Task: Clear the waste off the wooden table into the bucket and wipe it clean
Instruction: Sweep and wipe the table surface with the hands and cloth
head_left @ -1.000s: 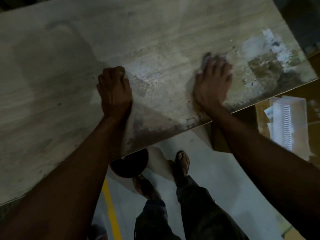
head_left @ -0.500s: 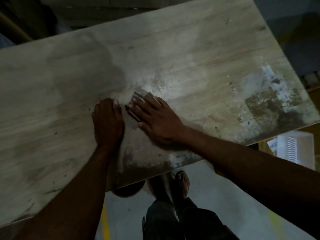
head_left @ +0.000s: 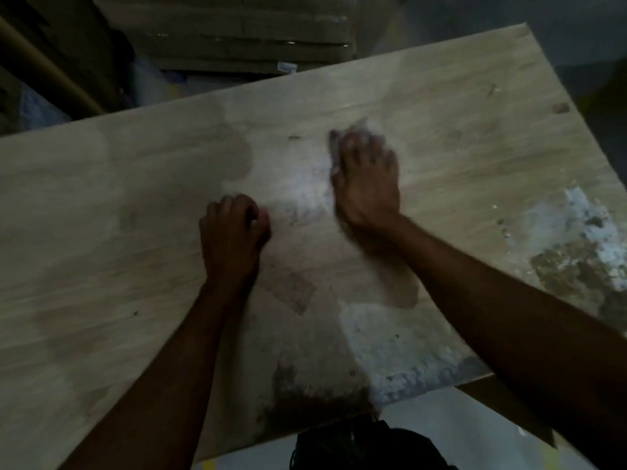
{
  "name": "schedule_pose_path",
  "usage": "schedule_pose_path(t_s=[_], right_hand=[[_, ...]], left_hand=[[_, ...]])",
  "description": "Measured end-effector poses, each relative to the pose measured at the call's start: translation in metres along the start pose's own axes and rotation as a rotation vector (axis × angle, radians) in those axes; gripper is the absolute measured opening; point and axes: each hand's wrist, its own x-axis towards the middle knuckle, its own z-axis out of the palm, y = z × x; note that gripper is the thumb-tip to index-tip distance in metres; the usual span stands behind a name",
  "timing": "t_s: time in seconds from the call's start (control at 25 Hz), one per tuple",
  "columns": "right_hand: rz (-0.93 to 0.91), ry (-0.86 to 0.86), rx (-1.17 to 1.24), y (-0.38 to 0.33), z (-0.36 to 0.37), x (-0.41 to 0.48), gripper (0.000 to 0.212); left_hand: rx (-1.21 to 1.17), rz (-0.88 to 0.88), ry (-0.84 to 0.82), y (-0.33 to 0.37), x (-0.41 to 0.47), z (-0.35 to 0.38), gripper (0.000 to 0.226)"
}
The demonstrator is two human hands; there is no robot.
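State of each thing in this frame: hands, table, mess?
Table: dirty, not yet clean.
Left hand: fingers curled, resting on table, nothing seen in it.
Right hand: flat on table, motion-blurred, something pale under its fingers.
White residue: smeared by the right edge, uncleared.
Brown stain: at the near edge, uncleared.

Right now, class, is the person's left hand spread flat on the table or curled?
Curled: the left hand rests on the wooden table with fingers folded into a fist.

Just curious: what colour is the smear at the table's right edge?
Smear: whitish with brown patches; head view.
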Motion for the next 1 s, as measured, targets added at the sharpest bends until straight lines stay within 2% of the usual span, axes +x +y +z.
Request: schedule_pose_path(t_s=[0.04,0.08,0.16,0.2,0.24,0.32,0.36,0.4,0.48,0.52,0.56,0.68,0.72,0.76,0.84,0.88,0.92,0.96,1.0], right_hand=[[0.146,0.005,0.022,-0.013,0.001,0.007,0.063],[0.071,-0.005,0.041,-0.034,0.007,0.004,0.063],[-0.467,-0.107,-0.017,-0.054,0.020,-0.025,0.063],[-0.583,-0.106,-0.040,-0.048,0.020,-0.016,0.061],[-0.528,-0.069,-0.045,-0.040,0.019,0.011,0.060],[0.009,0.045,-0.008,-0.035,0.010,0.078,0.059],[0.123,0.041,0.005,-0.044,0.009,0.097,0.059],[0.040,0.007,0.028,-0.059,0.016,0.106,0.059],[-0.523,-0.109,-0.022,-0.091,0.036,0.095,0.058],[-0.667,-0.126,-0.046,-0.088,0.035,0.104,0.058],[-0.670,-0.104,-0.064,-0.078,0.032,0.127,0.058],[0.007,-0.019,-0.012,-0.052,0.004,0.188,0.056],[0.034,-0.006,0.001,-0.056,0.007,0.188,0.056],[-0.132,-0.037,-0.013,-0.066,0.010,0.176,0.057],[-0.598,-0.170,-0.084,-0.088,0.028,0.131,0.059],[-0.689,-0.190,-0.087,-0.077,0.031,0.129,0.059],[-0.625,-0.179,-0.074,-0.060,0.023,0.138,0.058],[-0.426,-0.095,-0.049,-0.037,0.014,0.158,0.058],[-0.127,-0.028,-0.016,-0.008,0.001,0.176,0.058]], left_hand=[[0.033,0.085,0.006,-0.004,0.020,0.004,0.017],[0.059,0.118,0.030,-0.008,0.040,0.008,0.020],[0.106,0.025,0.115,-0.010,0.074,0.018,0.027],[0.139,-0.034,0.136,-0.008,0.085,0.021,0.031],[0.174,-0.064,0.121,-0.006,0.091,0.021,0.034],[0.222,-0.082,0.080,-0.004,0.094,0.022,0.037],[0.226,-0.095,0.069,-0.003,0.095,0.022,0.037],[0.223,-0.099,0.058,-0.002,0.095,0.022,0.037],[0.209,-0.101,0.073,-0.005,0.093,0.022,0.037],[0.195,-0.108,0.087,-0.006,0.095,0.021,0.035],[0.180,-0.110,0.078,-0.007,0.097,0.021,0.033],[0.163,-0.114,0.055,-0.004,0.098,0.020,0.027],[0.180,-0.096,0.057,-0.003,0.097,0.020,0.026],[0.212,-0.081,0.061,-0.003,0.098,0.021,0.026],[0.266,-0.080,0.059,-0.006,0.099,0.023,0.026],[0.258,-0.074,0.056,-0.007,0.099,0.023,0.026],[0.235,-0.082,0.059,-0.007,0.098,0.024,0.025],[0.216,-0.089,0.063,-0.006,0.097,0.023,0.025],[0.216,-0.089,0.072,-0.004,0.097,0.023,0.026]])
